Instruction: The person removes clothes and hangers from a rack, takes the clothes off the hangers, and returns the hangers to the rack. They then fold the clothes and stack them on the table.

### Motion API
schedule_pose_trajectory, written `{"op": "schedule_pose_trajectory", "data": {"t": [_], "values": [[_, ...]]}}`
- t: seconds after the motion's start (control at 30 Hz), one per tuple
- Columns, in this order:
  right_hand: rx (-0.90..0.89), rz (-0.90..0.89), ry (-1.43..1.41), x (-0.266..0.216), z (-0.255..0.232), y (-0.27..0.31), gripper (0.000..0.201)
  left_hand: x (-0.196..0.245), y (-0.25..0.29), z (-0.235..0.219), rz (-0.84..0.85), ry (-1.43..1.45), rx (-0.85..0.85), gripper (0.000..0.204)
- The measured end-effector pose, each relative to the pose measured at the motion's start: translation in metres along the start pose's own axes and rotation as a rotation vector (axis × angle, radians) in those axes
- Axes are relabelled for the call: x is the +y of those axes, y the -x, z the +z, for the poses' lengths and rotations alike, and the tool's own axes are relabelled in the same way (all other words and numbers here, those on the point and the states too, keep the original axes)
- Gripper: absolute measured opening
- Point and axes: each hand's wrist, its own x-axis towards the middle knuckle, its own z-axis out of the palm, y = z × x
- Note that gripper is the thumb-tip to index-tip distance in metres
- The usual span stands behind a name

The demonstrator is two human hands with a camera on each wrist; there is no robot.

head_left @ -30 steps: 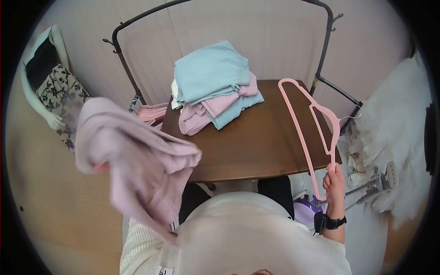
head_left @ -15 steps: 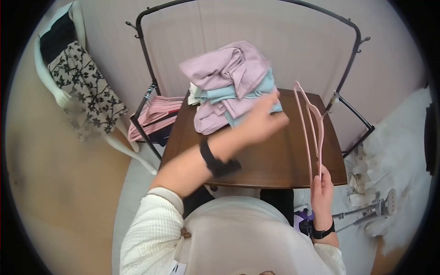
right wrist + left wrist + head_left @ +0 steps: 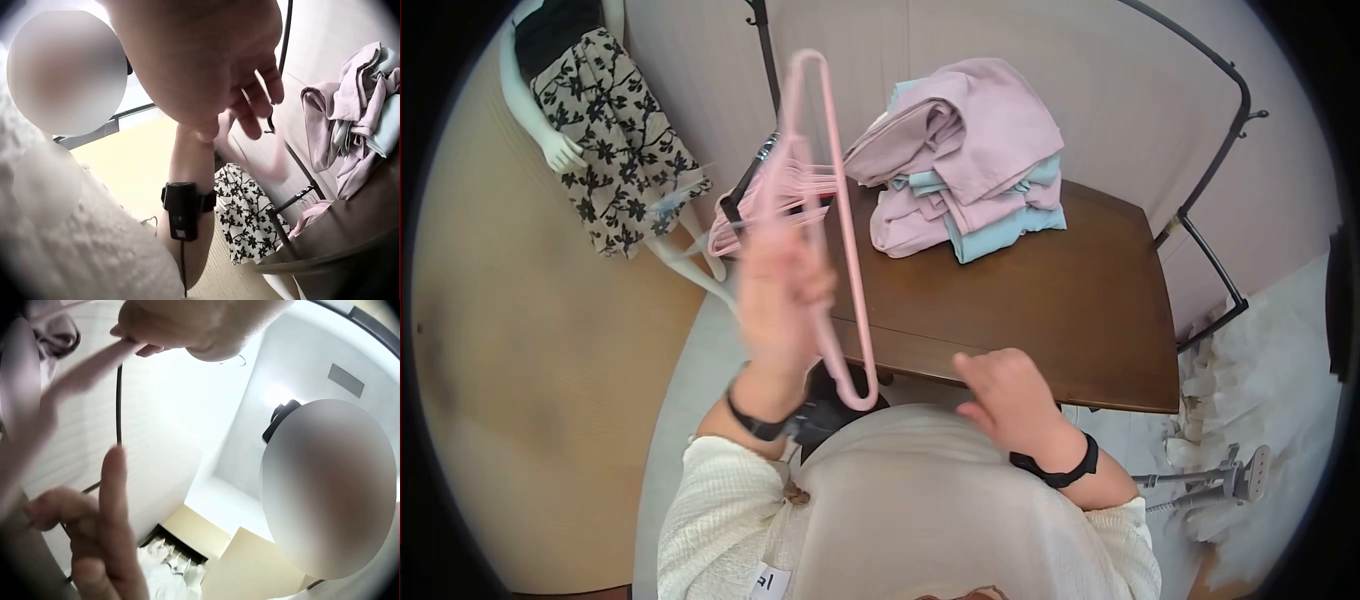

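Note:
My left hand grips a pink clothes hanger, blurred by motion, which stands upright at the left front of the table. In the left wrist view the same hand is at the top, with the hanger running down from its fingers. My right hand is over the table's front edge and holds nothing; its fingers are loosely bent in the right wrist view. A pink-lilac garment lies crumpled on top of a pile with folded light blue cloth and more lilac cloth.
The pile rests on a dark wooden table. Beyond it stands a black clothes rack, with several pink hangers hanging at its left. A mannequin in a floral skirt stands at left. A grey steamer head lies at right.
The lilac garment went from the left side onto the pile. The hanger passed from the right hand to the left hand and moved left. The right hand came in toward the middle, emptied.

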Motion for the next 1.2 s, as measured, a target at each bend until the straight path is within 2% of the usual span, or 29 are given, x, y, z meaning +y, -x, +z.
{"op": "schedule_pose_trajectory", "data": {"t": [0.03, 0.07, 0.13, 0.2, 0.23, 0.3, 0.33, 0.4, 0.53, 0.6, 0.73, 0.77, 0.83, 0.87, 0.93, 1.03, 1.2], "values": [[-0.001, 0.082, 0.002, 0.006, -0.001, 0.004, 0.058, 0.023, -0.001, -0.018, 0.077, -0.183, 0.036, 0.028], [0.04, 0.159, 0.048, 0.015, 0.001, 0.013, 0.057, 0.045, -0.003, -0.041, 0.128, -0.183, 0.081, 0.025], [0.081, 0.352, 0.127, 0.039, 0.008, 0.038, 0.052, 0.074, -0.003, -0.091, 0.294, -0.362, 0.433, 0.02], [0.104, 0.528, 0.191, 0.064, 0.019, 0.065, 0.047, 0.102, 0.002, -0.145, 0.381, -0.825, 0.64, 0.024], [0.125, 0.588, 0.224, 0.074, 0.025, 0.078, 0.044, 0.114, 0.005, -0.175, 0.385, -0.837, 0.646, 0.024], [0.154, 0.704, 0.227, 0.088, 0.036, 0.099, 0.04, 0.132, 0.015, -0.236, 0.375, -1.383, 0.737, 0.031], [0.19, 0.609, 0.394, 0.09, 0.039, 0.1, 0.036, 0.137, 0.015, -0.262, 0.379, -1.4, 0.76, 0.031], [0.182, 0.66, 0.34, 0.088, 0.042, 0.099, 0.03, 0.138, 0.006, -0.306, 0.21, -1.781, 0.646, 0.028], [0.154, 0.648, 0.378, 0.089, 0.044, 0.097, 0.024, 0.11, -0.037, -0.335, -0.072, -1.702, 0.424, 0.024], [0.151, 0.632, 0.39, 0.088, 0.045, 0.099, 0.023, 0.09, -0.062, -0.359, -0.042, -1.807, 0.262, 0.024], [0.147, 0.628, 0.408, 0.089, 0.048, 0.101, 0.02, 0.043, -0.114, -0.384, -0.119, -1.501, 0.029, 0.024], [0.139, 0.648, 0.411, 0.089, 0.048, 0.101, 0.02, 0.034, -0.123, -0.378, -0.118, -1.498, 0.032, 0.024], [0.143, 0.651, 0.426, 0.088, 0.05, 0.099, 0.018, 0.018, -0.142, -0.368, -0.343, -1.328, -0.005, 0.022], [0.147, 0.656, 0.439, 0.088, 0.05, 0.099, 0.018, 0.008, -0.152, -0.371, -0.339, -1.322, -0.009, 0.022], [0.152, 0.664, 0.458, 0.087, 0.051, 0.1, 0.018, -0.014, -0.167, -0.379, -0.462, -1.059, -0.009, 0.021], [0.131, 0.693, 0.444, 0.086, 0.05, 0.098, 0.017, -0.021, -0.182, -0.348, -0.46, -1.136, -0.096, 0.02], [0.12, 0.719, 0.464, 0.086, 0.051, 0.097, 0.018, -0.063, -0.208, -0.355, -0.451, -1.069, -0.164, 0.012]]}}
